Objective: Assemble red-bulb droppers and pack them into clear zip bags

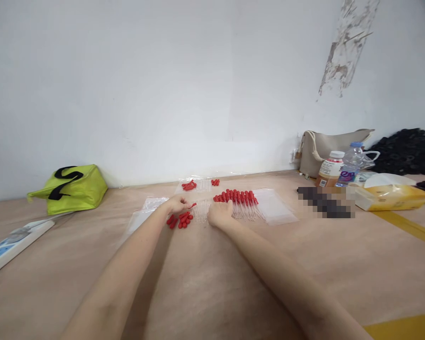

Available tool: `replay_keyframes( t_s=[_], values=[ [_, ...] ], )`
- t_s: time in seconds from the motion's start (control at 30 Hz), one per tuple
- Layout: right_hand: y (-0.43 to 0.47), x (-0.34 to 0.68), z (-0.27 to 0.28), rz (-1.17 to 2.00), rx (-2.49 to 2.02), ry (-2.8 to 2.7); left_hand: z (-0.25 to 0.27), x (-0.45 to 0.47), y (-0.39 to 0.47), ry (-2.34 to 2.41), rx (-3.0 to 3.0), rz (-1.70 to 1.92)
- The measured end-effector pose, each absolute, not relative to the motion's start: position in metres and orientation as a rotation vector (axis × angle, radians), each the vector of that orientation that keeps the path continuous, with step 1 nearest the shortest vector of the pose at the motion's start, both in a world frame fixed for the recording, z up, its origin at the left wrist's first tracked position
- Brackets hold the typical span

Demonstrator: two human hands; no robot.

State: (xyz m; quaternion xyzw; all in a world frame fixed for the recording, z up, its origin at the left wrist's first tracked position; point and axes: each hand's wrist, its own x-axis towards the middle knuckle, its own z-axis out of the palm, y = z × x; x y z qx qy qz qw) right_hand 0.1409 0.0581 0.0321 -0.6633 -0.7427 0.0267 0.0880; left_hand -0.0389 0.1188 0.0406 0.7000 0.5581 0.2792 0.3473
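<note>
My left hand [178, 204] is closed in a pinch on a small red rubber bulb [193, 205], whose narrow end sticks out to the right. Just below it lies a loose pile of red rubber bulbs [184, 220]. My right hand [220, 213] is curled closed beside a group of thin clear tubes [200, 211]; whatever its fingers hold is hidden. To its right, a row of droppers [246, 203], clear tubes with red bulbs at their far ends, lies side by side. More red bulbs [189, 185] lie farther back on clear plastic.
Clear plastic bags [278, 206] lie right of the droppers. A lime-green bag [78, 189] and a white power strip [17, 245] are at left. At right stand a beige bag [335, 148], two bottles [329, 169] and a yellow tissue pack [393, 196]. A wall [170, 94] rises behind.
</note>
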Motion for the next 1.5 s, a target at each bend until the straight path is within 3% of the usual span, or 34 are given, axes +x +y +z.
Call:
replay_keyframes(
  t_s=[0.2,0.33,0.47,1.5],
  values=[
    [0.022,0.192,0.031,-0.01,-1.689,-2.156,0.039,-0.038,0.053,1.408,1.929,1.095],
    [0.001,0.23,0.008,0.128,-1.176,-2.202,0.009,-0.025,-0.006,1.122,2.032,1.074],
    [-0.013,0.238,-0.01,0.091,-0.973,-2.165,-0.01,-0.007,-0.03,1.056,1.938,1.016],
    [-0.028,0.223,-0.005,0.133,-0.824,-2.342,-0.01,0.005,-0.036,1.128,2.006,0.943]
  ],
)
